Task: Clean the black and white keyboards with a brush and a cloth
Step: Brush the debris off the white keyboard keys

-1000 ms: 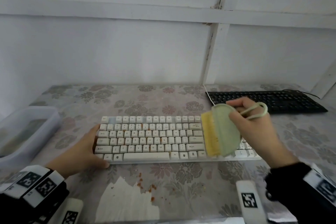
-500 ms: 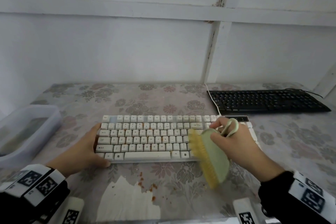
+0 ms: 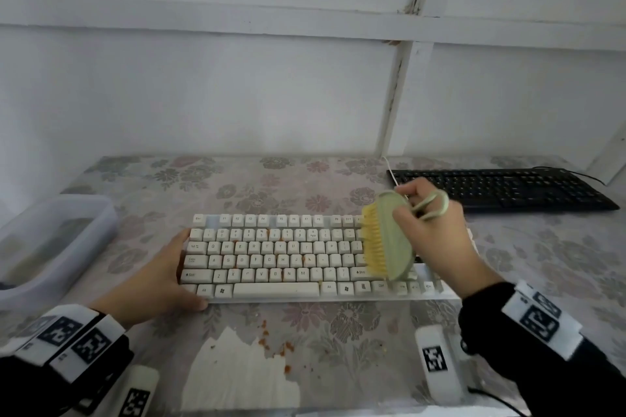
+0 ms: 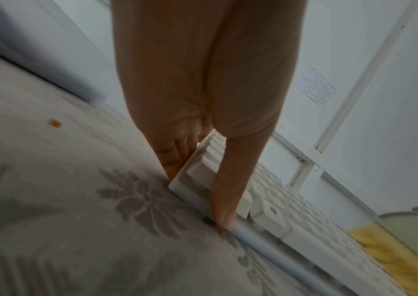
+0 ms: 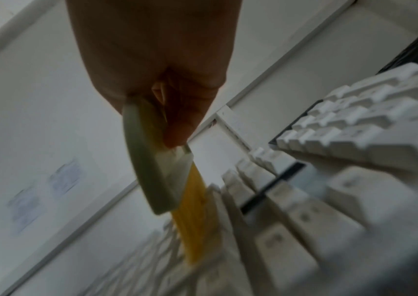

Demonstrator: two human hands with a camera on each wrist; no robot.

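I see the table (image 3: 559,264) filling the lower frame, the white keyboard (image 3: 271,257) at its centre and the black keyboard (image 3: 501,188) at upper right. A bin (image 3: 84,234) sits at left. My left hand (image 3: 152,284), fingers straight, braces the white keyboard's left end. My right hand (image 3: 437,237) grips the brush (image 3: 389,237), bristles facing left over the right-hand keys.

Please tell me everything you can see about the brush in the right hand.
The brush has an oval, pale green back that looks like plastic, a thin green loop at its far end, and short yellow bristles. The right hand grips it from behind. It is tilted on its side, bristles facing left, over the right part of the white keyboard. The right wrist view shows the bristle tips among the keys.
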